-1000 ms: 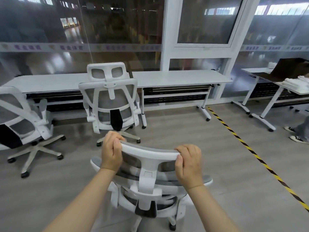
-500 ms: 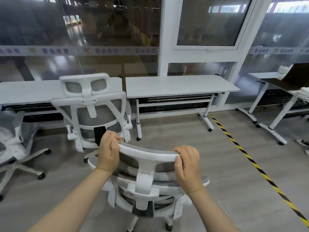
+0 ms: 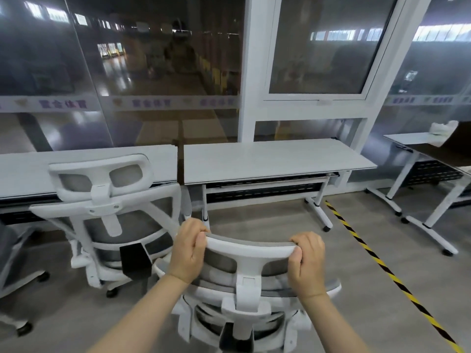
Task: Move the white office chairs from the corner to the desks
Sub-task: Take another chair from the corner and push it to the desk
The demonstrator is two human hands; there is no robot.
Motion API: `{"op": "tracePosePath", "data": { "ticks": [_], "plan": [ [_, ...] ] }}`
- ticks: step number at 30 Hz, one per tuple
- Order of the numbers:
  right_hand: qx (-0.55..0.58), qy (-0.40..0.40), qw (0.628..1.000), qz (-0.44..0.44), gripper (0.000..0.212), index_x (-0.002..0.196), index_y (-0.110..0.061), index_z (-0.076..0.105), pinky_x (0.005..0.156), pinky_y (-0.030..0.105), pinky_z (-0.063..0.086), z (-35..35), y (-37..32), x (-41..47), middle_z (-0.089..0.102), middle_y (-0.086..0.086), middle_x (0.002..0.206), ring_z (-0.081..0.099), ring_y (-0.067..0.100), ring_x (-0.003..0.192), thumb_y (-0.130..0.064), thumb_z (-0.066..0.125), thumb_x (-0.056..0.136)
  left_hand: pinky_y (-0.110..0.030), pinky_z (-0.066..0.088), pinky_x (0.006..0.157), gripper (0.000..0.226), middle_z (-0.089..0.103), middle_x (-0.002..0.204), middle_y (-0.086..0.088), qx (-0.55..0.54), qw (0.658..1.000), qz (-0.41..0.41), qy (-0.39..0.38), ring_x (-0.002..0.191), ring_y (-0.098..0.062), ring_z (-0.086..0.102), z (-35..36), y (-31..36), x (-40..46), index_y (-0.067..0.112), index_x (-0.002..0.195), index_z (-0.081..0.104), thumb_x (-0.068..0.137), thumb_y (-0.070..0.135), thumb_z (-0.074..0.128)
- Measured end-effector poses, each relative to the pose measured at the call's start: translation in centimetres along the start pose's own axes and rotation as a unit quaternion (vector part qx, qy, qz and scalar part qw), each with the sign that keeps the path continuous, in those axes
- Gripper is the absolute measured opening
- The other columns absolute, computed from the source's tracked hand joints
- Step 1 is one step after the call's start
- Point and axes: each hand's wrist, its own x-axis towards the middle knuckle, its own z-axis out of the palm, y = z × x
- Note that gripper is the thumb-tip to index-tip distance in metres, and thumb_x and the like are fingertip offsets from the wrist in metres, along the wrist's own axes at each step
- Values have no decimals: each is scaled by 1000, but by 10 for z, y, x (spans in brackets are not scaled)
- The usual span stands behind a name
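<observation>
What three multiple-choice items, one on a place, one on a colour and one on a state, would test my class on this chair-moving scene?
1. Where does the parked chair stand?
A. left of the held chair
B. right of it
C. behind the camera

2. What colours is the floor tape?
A. red and white
B. yellow and black
C. plain blue

3. How is the held chair gripped?
A. by one hand
B. by no hand
C. by both hands

Key: 1 A, it faces the left desk. 2 B, its stripes show. 3 C, left hand and right hand curl round the headrest.
</observation>
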Motion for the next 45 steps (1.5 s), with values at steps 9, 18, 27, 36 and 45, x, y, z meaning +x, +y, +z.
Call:
{"op": "tracePosePath", "data": {
  "ticks": [9, 18, 27, 36, 45],
  "plan": [
    [-7, 24, 1000, 6, 26, 80, -8, 55, 75, 29, 28, 75, 77, 96, 49, 3, 85, 35, 13, 82, -19, 32, 86, -34, 42, 76, 31, 47, 87, 9, -9, 999, -41, 8, 85, -17, 50, 73, -63, 102, 15, 82, 52, 96, 29, 29],
    [23, -4, 1000, -12, 33, 82, -7, 61, 78, 32, 34, 134, 165, 196, 55, 4, 86, 46, 21, 84, -22, 32, 88, -37, 42, 77, 30, 52, 85, 4, 10, 997, -70, 34, 85, -18, 51, 143, -109, 195, 13, 81, 55, 94, 26, 32],
    [37, -66, 996, -36, 35, 88, -6, 61, 84, 28, 33, 176, 217, 265, 56, 6, 91, 45, 19, 89, -21, 29, 91, -30, 43, 79, 34, 56, 87, 4, 43, 996, -69, 38, 88, -14, 53, 171, -133, 248, 9, 87, 61, 95, 28, 34],
    [71, -130, 989, 28, 35, 90, -12, 59, 87, 31, 38, 179, 228, 295, 52, -6, 93, 45, 12, 93, -22, 26, 90, -21, 41, 86, 37, 56, 94, 5, 55, 995, -81, 25, 96, -10, 53, 184, -134, 256, 10, 94, 63, 96, 30, 33],
    [50, -170, 984, -6, 20, 97, -25, 58, 114, 34, 22, 170, 182, 290, 55, -15, 98, 48, 4, 97, -24, 39, 90, -13, 21, 110, 35, 41, 142, 16, 77, 985, -132, -85, 134, 4, 30, 160, -126, 243, 33, 136, 47, 102, 34, 37]
  ]
}}
